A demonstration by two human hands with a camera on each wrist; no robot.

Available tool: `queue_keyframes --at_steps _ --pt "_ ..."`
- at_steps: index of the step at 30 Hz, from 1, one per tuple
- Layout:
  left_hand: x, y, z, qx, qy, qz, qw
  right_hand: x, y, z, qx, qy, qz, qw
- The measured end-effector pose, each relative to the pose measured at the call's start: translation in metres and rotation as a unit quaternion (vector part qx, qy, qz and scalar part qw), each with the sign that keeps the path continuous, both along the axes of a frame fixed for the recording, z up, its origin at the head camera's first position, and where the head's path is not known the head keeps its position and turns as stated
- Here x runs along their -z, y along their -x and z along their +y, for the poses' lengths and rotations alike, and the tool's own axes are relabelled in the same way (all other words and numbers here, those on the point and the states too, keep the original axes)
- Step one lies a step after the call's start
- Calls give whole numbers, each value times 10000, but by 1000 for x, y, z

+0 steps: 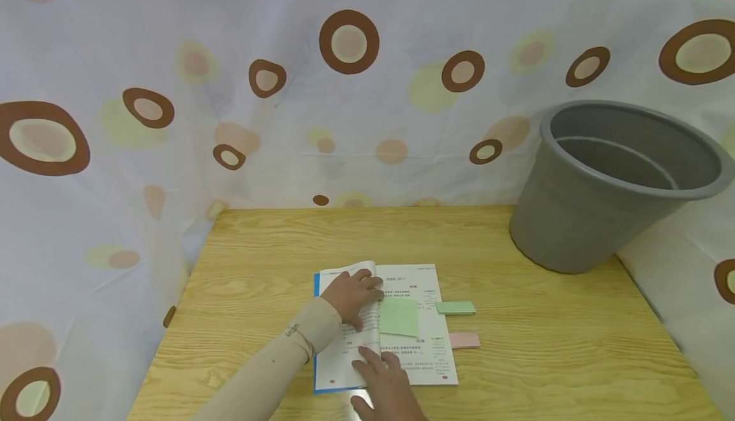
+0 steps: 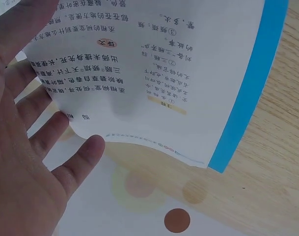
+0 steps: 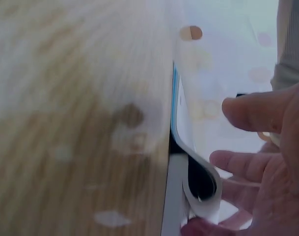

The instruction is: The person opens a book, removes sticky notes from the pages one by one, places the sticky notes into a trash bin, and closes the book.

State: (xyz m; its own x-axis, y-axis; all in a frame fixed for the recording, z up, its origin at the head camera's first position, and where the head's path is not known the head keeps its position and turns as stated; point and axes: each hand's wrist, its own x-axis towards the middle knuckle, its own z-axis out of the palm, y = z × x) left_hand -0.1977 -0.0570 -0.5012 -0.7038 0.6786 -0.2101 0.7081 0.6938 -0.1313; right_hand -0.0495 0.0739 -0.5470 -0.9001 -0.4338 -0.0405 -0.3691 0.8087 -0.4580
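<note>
An open book (image 1: 408, 370) with a blue cover edge lies on the wooden table. A green sticky note (image 1: 399, 317) is on its right-hand page beside the spine. My left hand (image 1: 353, 296) rests on the upper part of the left page (image 2: 188, 64), fingers spread toward the spine. In the left wrist view that page curves up at its edge. My right hand (image 1: 387, 383) is at the lower end of the spine, its fingers extended over the page. From the right wrist view, the pages bulge in a curled fold (image 3: 213, 196) beside the right fingertips.
A green tab (image 1: 456, 308) and a pink tab (image 1: 464, 340) stick out past the book's right edge. A large grey bin (image 1: 580, 217) stands at the table's back right corner. Behind the table hangs a pale cloth (image 1: 390, 121) with brown ring patterns.
</note>
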Motion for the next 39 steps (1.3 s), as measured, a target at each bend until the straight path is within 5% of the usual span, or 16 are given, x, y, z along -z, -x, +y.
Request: queue_keyframes --at_steps 13,39 --pt "6 1 1 -81 396 87 9991 -16 11 15 16 585 -624 9963" --pt "10 2 -2 -290 76 -151 9994 -16 19 35 709 1065 -70 9918"
